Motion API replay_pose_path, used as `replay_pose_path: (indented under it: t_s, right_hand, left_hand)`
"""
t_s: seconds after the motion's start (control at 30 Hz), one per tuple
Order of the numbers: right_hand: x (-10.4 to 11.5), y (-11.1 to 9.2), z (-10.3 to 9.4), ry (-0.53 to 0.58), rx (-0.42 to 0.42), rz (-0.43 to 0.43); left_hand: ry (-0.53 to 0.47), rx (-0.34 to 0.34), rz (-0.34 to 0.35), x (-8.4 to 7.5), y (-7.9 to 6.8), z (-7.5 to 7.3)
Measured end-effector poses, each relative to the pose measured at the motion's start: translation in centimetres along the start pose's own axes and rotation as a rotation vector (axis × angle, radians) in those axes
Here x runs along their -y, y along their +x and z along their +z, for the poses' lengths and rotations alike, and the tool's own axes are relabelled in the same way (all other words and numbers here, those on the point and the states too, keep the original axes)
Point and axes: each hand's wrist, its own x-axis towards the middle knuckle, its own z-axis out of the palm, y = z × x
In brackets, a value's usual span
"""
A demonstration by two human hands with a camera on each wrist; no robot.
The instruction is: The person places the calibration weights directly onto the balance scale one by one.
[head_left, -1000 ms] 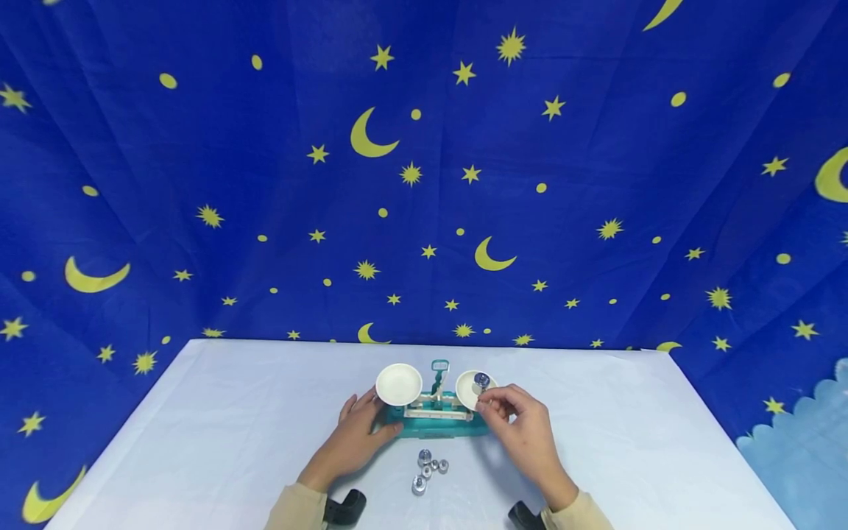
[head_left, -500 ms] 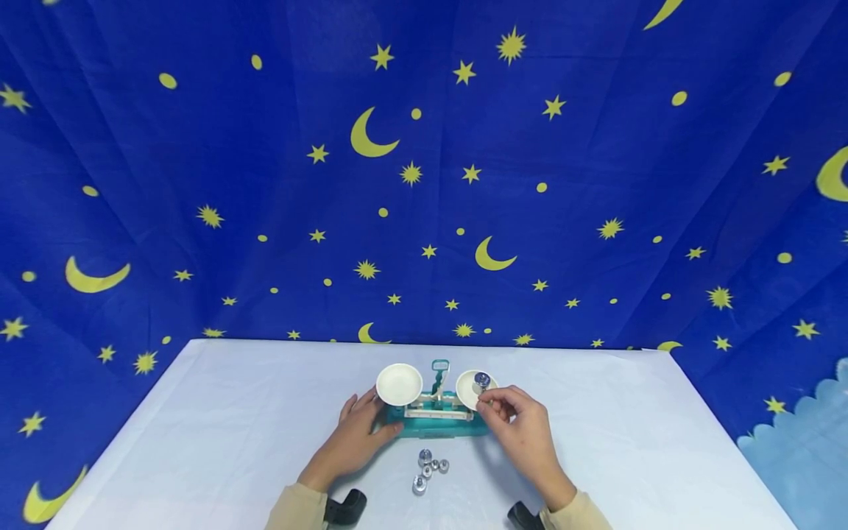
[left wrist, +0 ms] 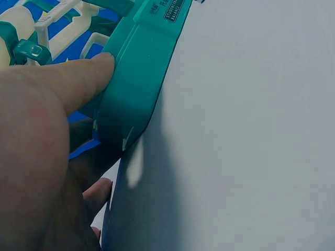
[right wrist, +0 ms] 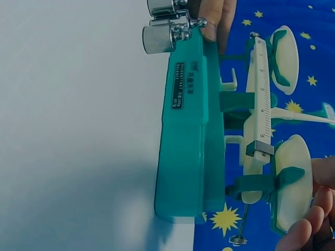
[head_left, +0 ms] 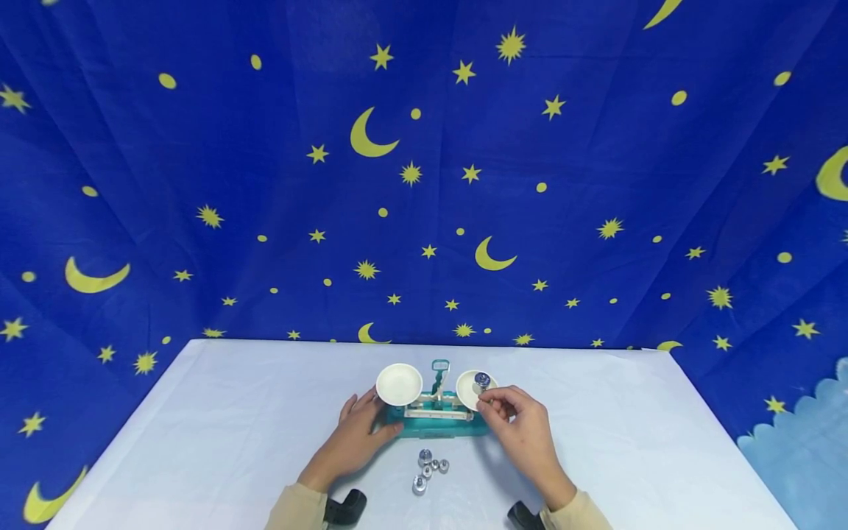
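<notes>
A green tray balance (head_left: 433, 425) with two white pans stands on the table. My left hand (head_left: 361, 434) holds its left end; in the left wrist view the thumb (left wrist: 89, 76) lies on the green base with other fingers behind. My right hand (head_left: 523, 430) is at the right pan (head_left: 465, 388), thumb and index finger closed in a pinch beside a shiny metal weight (head_left: 481, 380). The exact contact is hidden; in the right wrist view the pan (right wrist: 293, 180) blocks what lies between the fingertips. The left pan (head_left: 399, 384) holds nothing visible.
Several more metal weights (head_left: 425, 458) stand grouped on the white table (head_left: 265, 412) in front of the balance, between my forearms. Blue cloth (head_left: 424, 206) with yellow moons and stars hangs behind the table. A pointer (head_left: 443, 379) rises at the balance's middle.
</notes>
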Motion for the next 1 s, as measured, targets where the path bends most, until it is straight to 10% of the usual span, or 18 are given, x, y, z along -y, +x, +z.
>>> replay_pose_path:
  t_s: [1.0]
  right_hand:
    - [0.33, 0.10, -0.44, -0.027, 0.043, 0.011]
  left_hand:
    - [-0.002, 0.001, 0.007, -0.07, -0.10, -0.05]
